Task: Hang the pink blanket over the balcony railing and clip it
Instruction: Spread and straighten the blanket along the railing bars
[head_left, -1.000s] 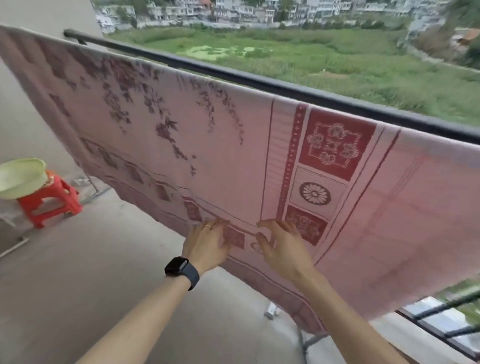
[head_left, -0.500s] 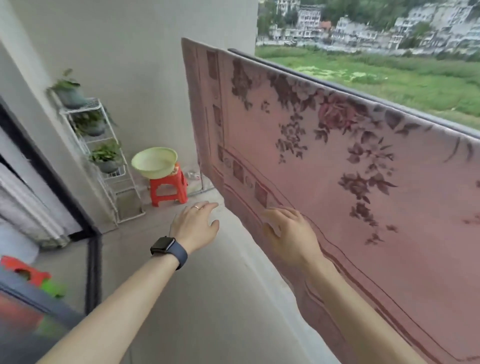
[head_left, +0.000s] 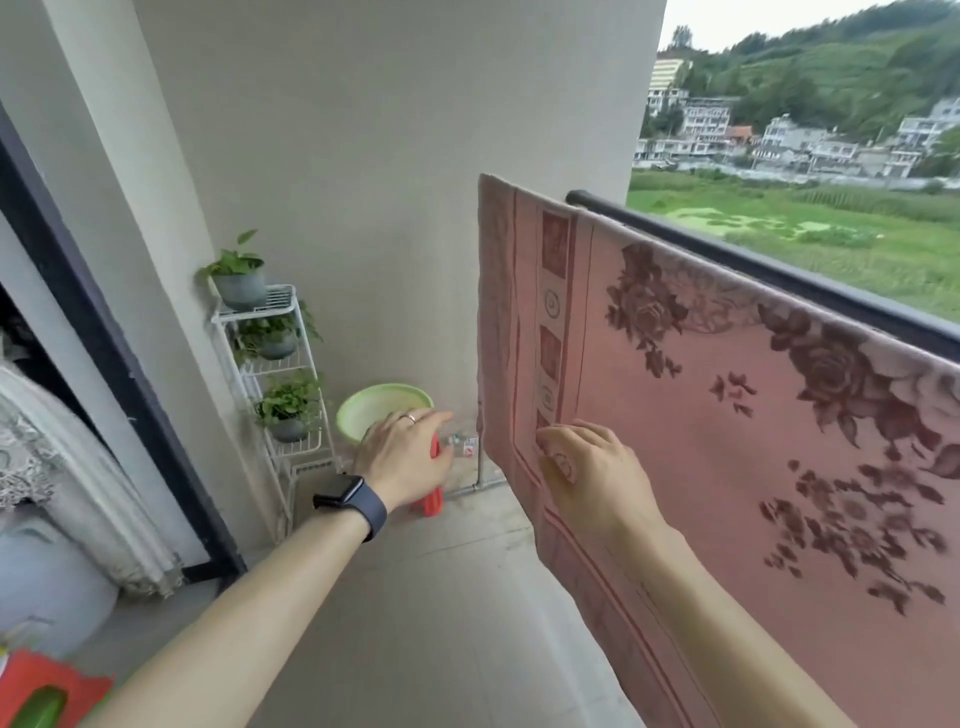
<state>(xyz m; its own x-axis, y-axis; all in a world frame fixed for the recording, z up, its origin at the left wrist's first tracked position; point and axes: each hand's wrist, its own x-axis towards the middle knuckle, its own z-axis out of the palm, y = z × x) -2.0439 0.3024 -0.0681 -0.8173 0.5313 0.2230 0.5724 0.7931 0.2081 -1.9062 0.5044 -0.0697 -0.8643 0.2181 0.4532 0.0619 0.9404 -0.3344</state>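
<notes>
On a balcony, a pink blanket with dark rose patterns is draped over the black railing, filling the right side. The right hand rests flat against the cloth near its left border, fingers loosely curled, pressing rather than gripping. The left hand hovers apart from the blanket, to its left, fingers relaxed and open, holding nothing. Beyond it, by the far wall, a green basin sits on a red stool beside a white plant rack. Hanging looks done; smoothing the edge seems to be the step in hand. Next comes fetching clips, none clearly visible, and pinning cloth to rail.
</notes>
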